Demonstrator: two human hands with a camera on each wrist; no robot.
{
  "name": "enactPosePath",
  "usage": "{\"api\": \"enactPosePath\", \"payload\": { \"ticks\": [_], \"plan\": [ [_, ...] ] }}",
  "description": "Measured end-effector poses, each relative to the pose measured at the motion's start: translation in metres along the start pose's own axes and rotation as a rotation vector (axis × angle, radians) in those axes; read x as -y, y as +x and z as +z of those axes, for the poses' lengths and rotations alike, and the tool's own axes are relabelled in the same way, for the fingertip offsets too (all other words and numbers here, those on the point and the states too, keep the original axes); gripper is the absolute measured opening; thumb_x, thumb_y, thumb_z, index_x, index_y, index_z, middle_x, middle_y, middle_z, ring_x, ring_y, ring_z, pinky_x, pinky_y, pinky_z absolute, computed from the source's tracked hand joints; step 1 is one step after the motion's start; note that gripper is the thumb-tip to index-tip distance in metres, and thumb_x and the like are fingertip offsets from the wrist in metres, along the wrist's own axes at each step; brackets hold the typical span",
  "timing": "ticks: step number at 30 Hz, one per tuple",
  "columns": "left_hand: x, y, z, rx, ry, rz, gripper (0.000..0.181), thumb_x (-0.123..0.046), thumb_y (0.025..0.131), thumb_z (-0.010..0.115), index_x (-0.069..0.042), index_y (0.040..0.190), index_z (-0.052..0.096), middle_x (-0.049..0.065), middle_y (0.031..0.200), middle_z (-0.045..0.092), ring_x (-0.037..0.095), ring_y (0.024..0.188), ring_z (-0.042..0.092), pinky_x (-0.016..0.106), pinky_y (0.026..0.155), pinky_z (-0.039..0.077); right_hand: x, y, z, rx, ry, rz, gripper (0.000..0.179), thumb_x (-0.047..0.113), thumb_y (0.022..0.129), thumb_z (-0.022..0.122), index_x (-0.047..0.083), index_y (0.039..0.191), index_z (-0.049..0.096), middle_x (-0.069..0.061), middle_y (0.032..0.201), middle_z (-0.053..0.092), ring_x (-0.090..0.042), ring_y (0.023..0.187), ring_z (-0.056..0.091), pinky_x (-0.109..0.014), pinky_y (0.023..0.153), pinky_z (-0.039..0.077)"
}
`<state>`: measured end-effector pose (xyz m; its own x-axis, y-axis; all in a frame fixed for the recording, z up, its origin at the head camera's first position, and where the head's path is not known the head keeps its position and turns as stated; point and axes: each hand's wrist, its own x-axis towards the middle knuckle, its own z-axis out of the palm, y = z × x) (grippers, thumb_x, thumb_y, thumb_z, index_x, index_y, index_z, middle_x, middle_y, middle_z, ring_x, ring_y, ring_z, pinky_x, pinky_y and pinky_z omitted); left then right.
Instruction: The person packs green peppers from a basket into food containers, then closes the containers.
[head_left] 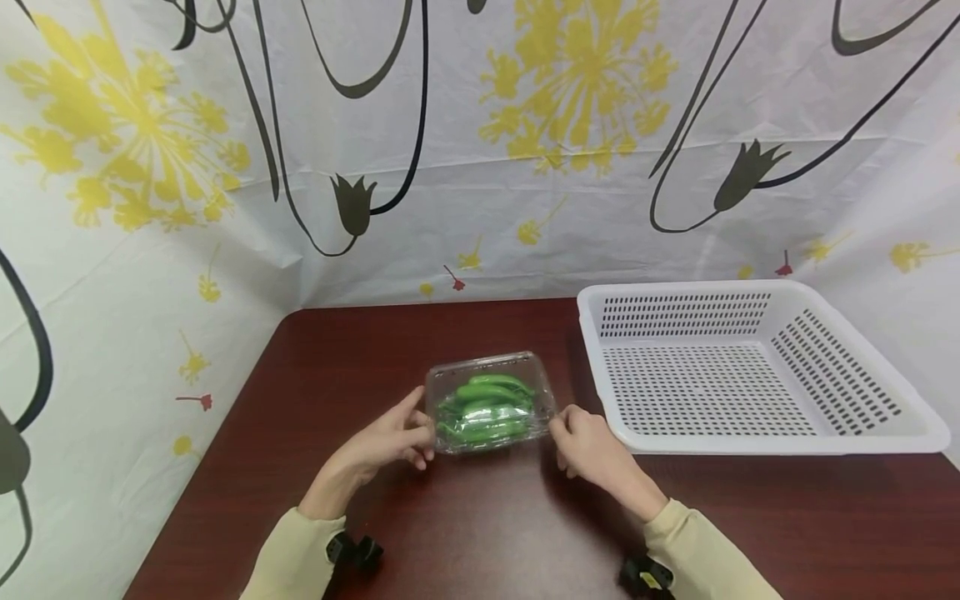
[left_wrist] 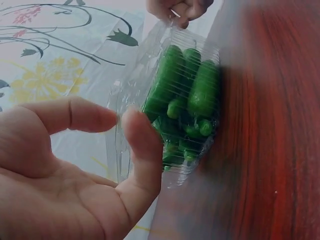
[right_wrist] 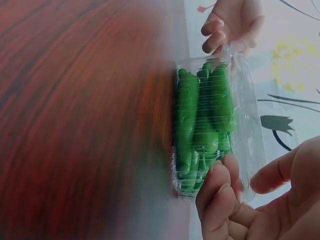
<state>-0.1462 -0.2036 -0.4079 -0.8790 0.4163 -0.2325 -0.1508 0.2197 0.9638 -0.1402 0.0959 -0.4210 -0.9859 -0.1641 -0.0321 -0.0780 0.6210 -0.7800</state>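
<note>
A clear plastic clamshell box [head_left: 491,362] sits on the table between both hands, with several green peppers [head_left: 491,408] inside. Its lid lies over the peppers. At the box's left side, the left hand [head_left: 386,442] pinches the rim between thumb and finger; the left wrist view shows the fingertips meeting at the clear edge. On the opposite side, the right hand [head_left: 592,446] pinches the rim near the front right corner, its other fingers curled below. Through the ribbed side wall [right_wrist: 207,125] the peppers show lying lengthwise.
A white perforated plastic basket [head_left: 757,446] stands on the dark red wooden table [head_left: 360,350], just right of the box and close to the right hand. Behind the table hangs a white flower-patterned cloth [head_left: 465,200], which also covers the left side.
</note>
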Motion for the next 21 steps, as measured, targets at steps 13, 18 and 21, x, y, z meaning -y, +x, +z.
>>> {"api": "enactPosePath", "payload": {
  "ticks": [13, 18, 21],
  "plan": [
    [-0.0022, -0.0044, 0.0072, -0.051, 0.084, -0.1, 0.033, -0.021, 0.107, 0.046, 0.009, 0.103, 0.058, 0.007, 0.078, 0.06, 0.012, 0.059, 0.059, 0.025, 0.055, 0.052, -0.0018, 0.0037, 0.0015, -0.01, 0.061, 0.044, 0.023, 0.015, 0.099, 0.042, 0.003, 0.085, 0.055, -0.003, 0.055, 0.058, -0.017, 0.044, 0.058, -0.03, 0.046, 0.051],
    [-0.0016, -0.0026, 0.0094, -0.057, 0.051, -0.08, 0.031, -0.018, 0.105, 0.045, 0.01, 0.104, 0.056, 0.006, 0.078, 0.058, 0.013, 0.061, 0.061, 0.024, 0.056, 0.052, -0.0028, 0.0056, 0.0017, -0.001, 0.094, 0.065, 0.024, 0.015, 0.098, 0.041, 0.001, 0.085, 0.055, -0.004, 0.055, 0.059, -0.017, 0.044, 0.058, -0.03, 0.045, 0.05],
    [-0.0002, -0.0019, 0.0096, -0.041, 0.028, -0.08, 0.031, -0.017, 0.102, 0.049, 0.012, 0.11, 0.053, 0.006, 0.083, 0.058, 0.013, 0.063, 0.062, 0.025, 0.058, 0.053, -0.0028, 0.0061, 0.0018, -0.001, 0.104, 0.068, 0.023, 0.015, 0.097, 0.041, 0.001, 0.086, 0.056, -0.004, 0.055, 0.06, -0.017, 0.044, 0.058, -0.029, 0.044, 0.049]
  ]
}}
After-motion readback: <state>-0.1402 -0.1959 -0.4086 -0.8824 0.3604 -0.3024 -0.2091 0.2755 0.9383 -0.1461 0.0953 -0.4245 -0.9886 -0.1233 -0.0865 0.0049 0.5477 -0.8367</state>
